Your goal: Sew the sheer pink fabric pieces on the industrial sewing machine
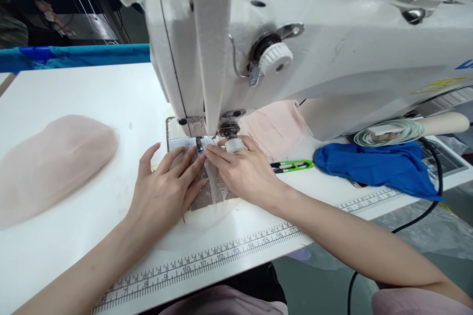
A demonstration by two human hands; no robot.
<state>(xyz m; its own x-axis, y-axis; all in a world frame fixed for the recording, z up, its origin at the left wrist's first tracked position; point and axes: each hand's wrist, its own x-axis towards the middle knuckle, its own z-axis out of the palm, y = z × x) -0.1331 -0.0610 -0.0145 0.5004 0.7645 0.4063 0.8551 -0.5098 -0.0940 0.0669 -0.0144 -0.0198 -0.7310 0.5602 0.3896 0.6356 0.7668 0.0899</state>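
Note:
A white sewing machine stands over the table, its presser foot down between my two hands. A thin, sheer strip of fabric runs from the foot toward me over the metal plate. My left hand lies with fingers spread, pressing down just left of the foot. On the right, my right hand has its fingertips together on the sheer fabric close to the foot; the fingers partly hide what they grip. The needle tip is hard to make out.
Pale pink fabric lies at left, and another pink piece sits behind my right hand. Green thread snips, a blue cloth and a coiled cord are at right. A printed ruler follows the front edge.

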